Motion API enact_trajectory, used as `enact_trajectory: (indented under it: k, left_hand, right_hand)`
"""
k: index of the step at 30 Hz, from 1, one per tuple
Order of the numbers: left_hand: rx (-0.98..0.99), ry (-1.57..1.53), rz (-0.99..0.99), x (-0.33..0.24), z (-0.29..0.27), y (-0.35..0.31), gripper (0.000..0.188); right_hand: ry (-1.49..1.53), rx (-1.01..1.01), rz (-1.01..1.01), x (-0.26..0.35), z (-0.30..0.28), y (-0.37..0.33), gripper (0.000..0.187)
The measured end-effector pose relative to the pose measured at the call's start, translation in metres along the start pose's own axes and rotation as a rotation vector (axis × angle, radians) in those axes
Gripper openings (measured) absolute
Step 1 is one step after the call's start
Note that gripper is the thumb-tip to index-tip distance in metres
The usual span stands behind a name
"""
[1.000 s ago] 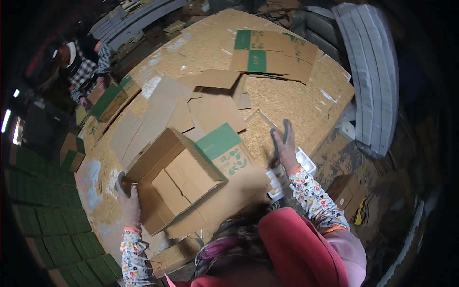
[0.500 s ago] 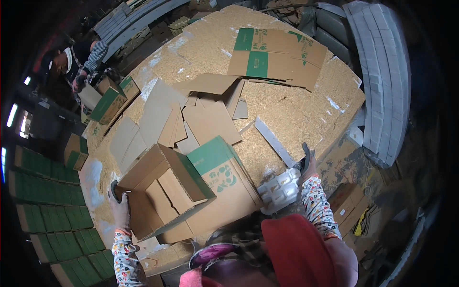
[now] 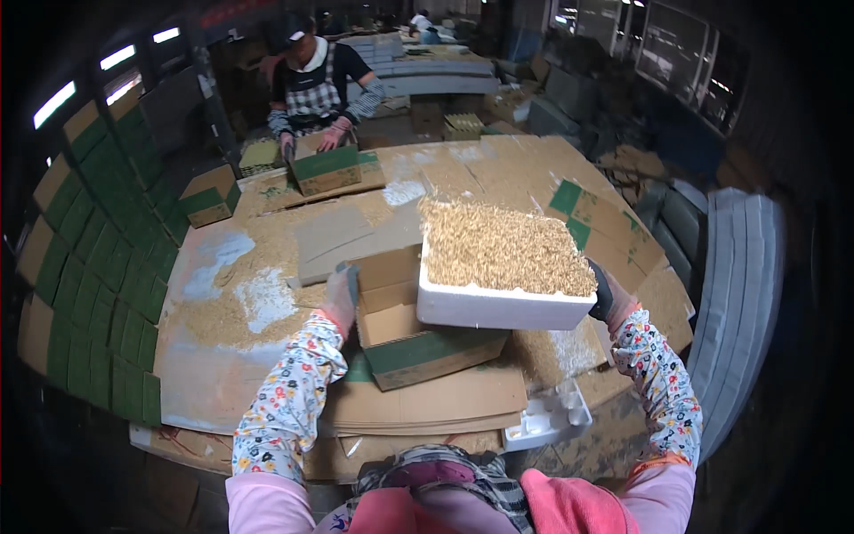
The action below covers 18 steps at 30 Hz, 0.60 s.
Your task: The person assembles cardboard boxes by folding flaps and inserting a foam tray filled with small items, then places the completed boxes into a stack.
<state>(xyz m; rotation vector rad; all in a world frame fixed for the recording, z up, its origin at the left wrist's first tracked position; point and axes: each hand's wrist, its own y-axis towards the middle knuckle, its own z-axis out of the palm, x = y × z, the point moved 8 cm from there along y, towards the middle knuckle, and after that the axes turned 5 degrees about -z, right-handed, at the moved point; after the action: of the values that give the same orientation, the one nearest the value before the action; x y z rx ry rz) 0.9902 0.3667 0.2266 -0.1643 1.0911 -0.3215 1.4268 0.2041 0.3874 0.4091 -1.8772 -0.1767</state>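
- Two things lie along the near edge of the worktop [image 3: 209, 378]: a stack of flat cardboard [image 3: 422, 409] and, just to its right, a white molded tray [image 3: 544, 424].
- On that stack, set back from the edge, stands an open carton [image 3: 436, 358]. Our left hand [image 3: 339, 299] grips its left wall; that hold should be light but steady, so the cardboard neither bows nor slides.
- Our right hand [image 3: 612, 299] grasps the right end of a foam box [image 3: 507, 308], held up over the carton's right side; how the fingers sit underneath we cannot tell.
- A tan, grain-like layer [image 3: 503, 245] covers the box's top. We would do well to hold it level, since one-ended support invites tilting and, if the grains are loose, spilling. Its lower edge should clear the carton's rim.
- Beyond, flattened cartons [image 3: 614, 233] lie by the worktop's right edge.
- At its far left corner, a co-worker [image 3: 318, 89] has both hands on a green-fronted carton [image 3: 326, 174].
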Motion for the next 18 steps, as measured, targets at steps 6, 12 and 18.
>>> enact_trajectory:
  k: [6,12,18]
  left_hand:
    - [0.335,0.164,0.040,-0.054,0.109,-0.112,0.053]
    - [0.311,-0.208,-0.186,-0.036,0.033,-0.056,0.027]
    - [0.115,1.156,0.761,-0.039,0.058,-0.054,0.029]
  right_hand:
    - [0.123,0.180,0.372,0.049,0.092,0.061,0.028]
    - [-0.034,0.112,0.238,-0.057,0.127,0.089,0.032]
    - [0.774,-0.314,0.678,0.010,0.085,0.030,0.021]
